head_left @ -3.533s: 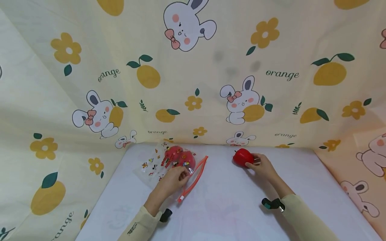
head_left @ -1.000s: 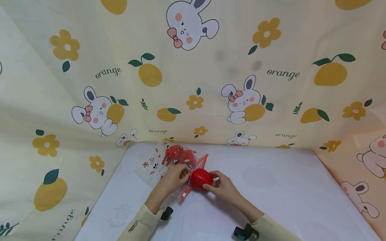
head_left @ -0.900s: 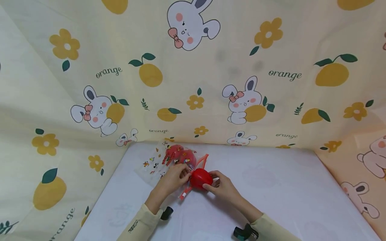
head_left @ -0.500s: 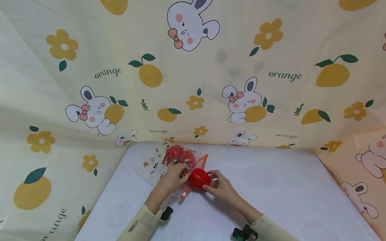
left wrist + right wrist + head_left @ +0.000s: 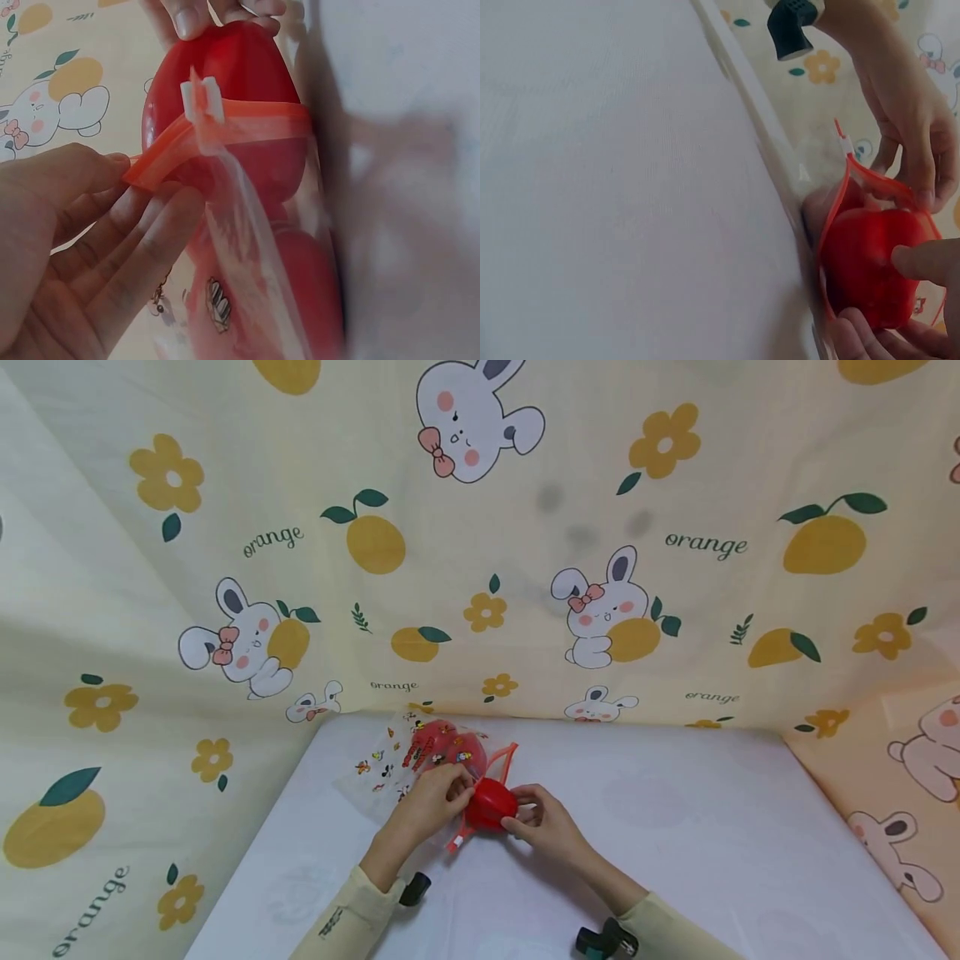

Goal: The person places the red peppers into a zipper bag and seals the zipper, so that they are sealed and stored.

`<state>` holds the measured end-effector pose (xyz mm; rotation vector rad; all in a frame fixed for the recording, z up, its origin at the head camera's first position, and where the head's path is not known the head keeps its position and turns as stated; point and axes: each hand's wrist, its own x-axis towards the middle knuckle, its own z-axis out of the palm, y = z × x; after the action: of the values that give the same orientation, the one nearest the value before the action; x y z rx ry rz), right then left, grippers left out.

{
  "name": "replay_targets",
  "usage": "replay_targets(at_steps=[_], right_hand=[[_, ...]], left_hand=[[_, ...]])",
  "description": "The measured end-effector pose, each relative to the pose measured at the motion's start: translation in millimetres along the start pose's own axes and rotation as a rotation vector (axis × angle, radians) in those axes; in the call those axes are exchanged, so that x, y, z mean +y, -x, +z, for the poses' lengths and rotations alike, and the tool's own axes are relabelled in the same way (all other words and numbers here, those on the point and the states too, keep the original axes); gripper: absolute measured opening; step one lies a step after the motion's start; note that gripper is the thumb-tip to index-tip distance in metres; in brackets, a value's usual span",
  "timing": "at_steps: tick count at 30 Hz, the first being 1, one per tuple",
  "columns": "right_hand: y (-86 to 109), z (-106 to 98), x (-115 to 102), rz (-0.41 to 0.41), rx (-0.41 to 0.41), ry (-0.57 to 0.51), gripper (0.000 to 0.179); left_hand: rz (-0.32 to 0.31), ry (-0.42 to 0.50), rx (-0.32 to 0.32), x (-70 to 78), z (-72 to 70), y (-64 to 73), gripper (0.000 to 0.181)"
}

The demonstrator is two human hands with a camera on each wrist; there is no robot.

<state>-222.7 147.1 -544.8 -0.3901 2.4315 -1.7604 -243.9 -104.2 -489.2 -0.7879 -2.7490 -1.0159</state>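
My left hand (image 5: 427,802) pinches the orange zip edge (image 5: 161,154) of a clear plastic bag (image 5: 378,777) printed with small cartoon figures. In the right wrist view the bag's mouth stands apart in a loop. My right hand (image 5: 555,827) holds a glossy, lobed red bell pepper (image 5: 870,255) between thumb and fingers. Its front part sits inside the bag's mouth, while the end toward my right hand sticks out. Deeper in the bag lie red rounded things (image 5: 435,739), partly hidden by the prints. A white slider (image 5: 202,101) sits on the zip edge.
The bag lies at the back left of a white tabletop (image 5: 675,827). A patterned cloth (image 5: 480,543) with rabbits and oranges hangs behind and along the sides. Each sleeve cuff carries a small black camera, such as the left one (image 5: 415,889).
My right hand has brought the bell pepper from the table's right side leftward to the bag, then slightly farther into its mouth. My left hand keeps its hold on the bag's edge.
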Motion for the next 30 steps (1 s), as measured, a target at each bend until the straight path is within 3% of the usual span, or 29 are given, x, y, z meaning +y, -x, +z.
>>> replay_targets(at_steps=[17,30], right_hand=[[-8.4,14.3,7.4,-0.028,0.021,-0.155,0.048],[-16.0,25.5,4.6,-0.017,0.058,-0.168,0.046]], left_hand=[[-0.019,0.022,-0.024,1.7,-2.4,-1.7,0.009],[-0.057,0.031,-0.037,2.7,-3.6,-2.5,0.010]])
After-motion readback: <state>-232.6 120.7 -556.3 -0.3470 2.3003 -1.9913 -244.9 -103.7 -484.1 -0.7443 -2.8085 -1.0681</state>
